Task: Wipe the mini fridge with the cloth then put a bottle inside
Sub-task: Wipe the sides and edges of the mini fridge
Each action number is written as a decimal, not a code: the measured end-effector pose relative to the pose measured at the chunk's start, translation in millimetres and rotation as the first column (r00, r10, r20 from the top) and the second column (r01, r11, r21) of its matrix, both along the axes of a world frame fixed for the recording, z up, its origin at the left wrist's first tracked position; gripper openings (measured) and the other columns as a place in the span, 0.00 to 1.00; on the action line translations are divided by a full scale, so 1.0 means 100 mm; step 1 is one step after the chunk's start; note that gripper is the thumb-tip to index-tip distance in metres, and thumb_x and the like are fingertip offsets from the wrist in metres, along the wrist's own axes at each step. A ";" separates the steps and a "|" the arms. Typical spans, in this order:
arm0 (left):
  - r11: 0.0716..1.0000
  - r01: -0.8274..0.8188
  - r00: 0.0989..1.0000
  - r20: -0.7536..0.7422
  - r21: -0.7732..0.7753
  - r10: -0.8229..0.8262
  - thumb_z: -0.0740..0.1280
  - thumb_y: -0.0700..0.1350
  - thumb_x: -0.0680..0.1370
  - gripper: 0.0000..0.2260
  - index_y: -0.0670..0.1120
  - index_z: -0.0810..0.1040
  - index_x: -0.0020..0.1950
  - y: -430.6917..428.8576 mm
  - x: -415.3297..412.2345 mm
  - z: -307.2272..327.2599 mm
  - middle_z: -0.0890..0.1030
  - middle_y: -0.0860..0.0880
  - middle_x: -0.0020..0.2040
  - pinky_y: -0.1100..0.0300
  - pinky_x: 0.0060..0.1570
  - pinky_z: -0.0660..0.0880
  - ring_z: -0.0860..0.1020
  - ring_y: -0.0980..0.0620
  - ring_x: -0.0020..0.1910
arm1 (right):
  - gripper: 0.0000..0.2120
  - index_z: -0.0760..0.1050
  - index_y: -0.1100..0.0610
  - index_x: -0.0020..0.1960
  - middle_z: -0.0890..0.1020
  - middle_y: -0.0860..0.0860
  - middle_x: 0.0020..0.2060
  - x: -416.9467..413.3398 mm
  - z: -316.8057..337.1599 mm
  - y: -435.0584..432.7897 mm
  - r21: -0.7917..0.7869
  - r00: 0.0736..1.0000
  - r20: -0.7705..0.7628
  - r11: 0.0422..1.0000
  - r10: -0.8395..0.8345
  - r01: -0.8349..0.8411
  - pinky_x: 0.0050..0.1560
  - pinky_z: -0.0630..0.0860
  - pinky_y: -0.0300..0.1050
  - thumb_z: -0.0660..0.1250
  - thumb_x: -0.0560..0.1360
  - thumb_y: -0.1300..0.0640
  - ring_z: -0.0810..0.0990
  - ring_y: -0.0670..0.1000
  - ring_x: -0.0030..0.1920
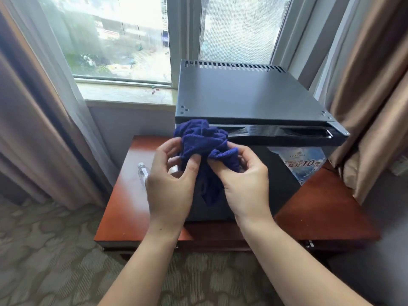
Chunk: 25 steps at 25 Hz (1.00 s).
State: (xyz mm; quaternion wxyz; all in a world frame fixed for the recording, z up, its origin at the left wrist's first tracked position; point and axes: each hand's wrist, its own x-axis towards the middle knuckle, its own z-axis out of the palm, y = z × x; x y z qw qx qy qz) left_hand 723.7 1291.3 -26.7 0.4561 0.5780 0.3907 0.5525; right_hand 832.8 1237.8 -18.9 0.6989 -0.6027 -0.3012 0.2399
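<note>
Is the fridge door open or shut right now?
Shut. The mini fridge door sits flush under the top panel; no interior shows.

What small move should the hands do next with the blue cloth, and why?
Probably press the cloth flat onto the mini fridge top: both the left hand and right hand hold it bunched before the closed door, and the bottle waits on the table.

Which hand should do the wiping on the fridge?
Probably the right hand. Both hands grip the blue cloth, but the right one sits in front of the mini fridge, while the left hand hangs out past its left edge, nearer the bottle.
</note>
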 end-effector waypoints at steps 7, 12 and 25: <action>0.953 0.017 0.914 -0.391 0.302 0.108 0.70 0.43 0.76 0.23 0.53 0.75 0.72 0.08 0.55 0.27 0.81 0.54 0.62 0.55 0.62 0.76 0.81 0.50 0.58 | 0.19 0.81 0.50 0.62 0.83 0.46 0.55 0.69 0.29 -0.12 -0.043 0.807 0.589 0.996 -0.038 0.078 0.61 0.78 0.49 0.77 0.72 0.54 0.82 0.46 0.58; 0.922 0.066 0.856 -0.497 0.383 0.145 0.68 0.45 0.77 0.22 0.53 0.74 0.72 -0.28 1.26 0.35 0.80 0.57 0.56 0.60 0.61 0.73 0.79 0.49 0.59 | 0.14 0.81 0.49 0.58 0.83 0.45 0.51 1.37 0.32 -0.47 -0.029 0.824 0.562 0.994 -0.070 0.104 0.56 0.78 0.42 0.76 0.73 0.55 0.82 0.44 0.53; 0.889 0.269 0.679 -0.728 0.370 0.097 0.63 0.53 0.79 0.13 0.55 0.79 0.61 -0.57 3.08 0.79 0.86 0.49 0.46 0.49 0.50 0.78 0.81 0.42 0.48 | 0.20 0.75 0.45 0.69 0.82 0.47 0.60 3.31 0.55 -0.86 -0.089 0.828 0.560 0.992 -0.023 0.088 0.65 0.72 0.35 0.68 0.78 0.58 0.79 0.45 0.61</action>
